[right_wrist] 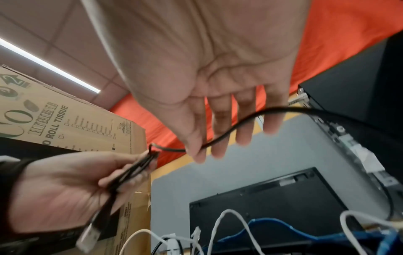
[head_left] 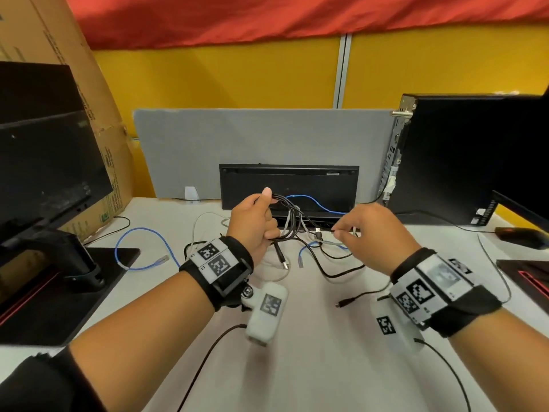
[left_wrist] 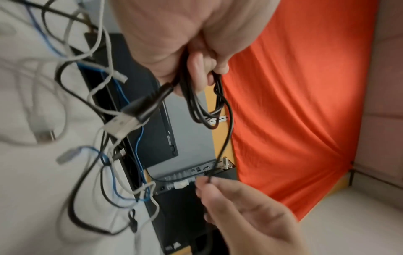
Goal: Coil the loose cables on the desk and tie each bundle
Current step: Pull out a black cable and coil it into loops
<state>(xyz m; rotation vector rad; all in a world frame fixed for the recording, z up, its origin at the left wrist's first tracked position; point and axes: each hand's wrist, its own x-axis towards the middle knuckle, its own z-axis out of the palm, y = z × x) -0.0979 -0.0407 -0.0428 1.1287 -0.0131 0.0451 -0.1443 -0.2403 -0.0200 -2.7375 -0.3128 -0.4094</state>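
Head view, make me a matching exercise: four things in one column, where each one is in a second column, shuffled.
Things:
1. black cable
2. blue cable
3. mouse
4. cardboard box

Places:
A. loose on the desk, left of the hands
B. far right desk edge
C. coiled in the left hand, free run pinched by the right hand
D. behind the left monitor

Pairs: 1-C, 2-A, 3-B, 4-D

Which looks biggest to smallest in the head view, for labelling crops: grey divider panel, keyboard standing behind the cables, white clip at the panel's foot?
1. Grey divider panel
2. Keyboard, leaning against the panel
3. White clip, by far the smallest
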